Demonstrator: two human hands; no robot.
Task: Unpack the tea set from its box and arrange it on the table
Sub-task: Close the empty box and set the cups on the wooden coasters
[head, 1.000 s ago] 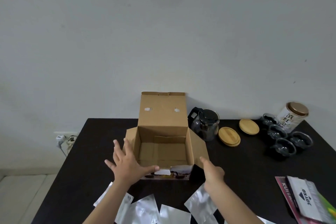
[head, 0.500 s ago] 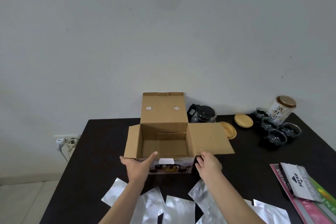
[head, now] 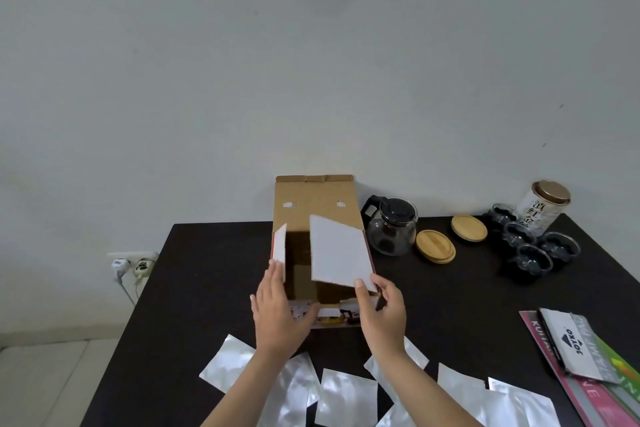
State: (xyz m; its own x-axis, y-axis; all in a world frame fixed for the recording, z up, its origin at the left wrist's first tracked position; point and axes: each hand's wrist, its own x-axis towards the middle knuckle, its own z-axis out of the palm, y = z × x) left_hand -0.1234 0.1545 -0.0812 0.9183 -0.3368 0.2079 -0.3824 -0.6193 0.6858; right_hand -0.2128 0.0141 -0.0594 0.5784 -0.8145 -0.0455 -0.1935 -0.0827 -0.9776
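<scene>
A brown cardboard box (head: 315,208) stands mid-table with its lid upright and nothing visible inside. My left hand (head: 277,308) presses the left side flap (head: 280,250) inward. My right hand (head: 382,312) holds the front corner of the right side flap (head: 337,253), which is folded over the opening, white side up. To the right of the box stand a glass teapot (head: 393,229) with a black lid, two round wooden lids (head: 435,246), several small glass cups (head: 531,250) and a tea canister (head: 543,206).
Several silver foil pouches (head: 346,399) lie along the near edge of the black table (head: 207,288). Pink and green packets with a grey pouch (head: 581,354) sit at the right edge. A wall socket with plugs (head: 133,265) is on the left.
Both side flaps have swung from spread outward to folded in over the opening. My hands moved from the box's front edge up onto the flaps.
</scene>
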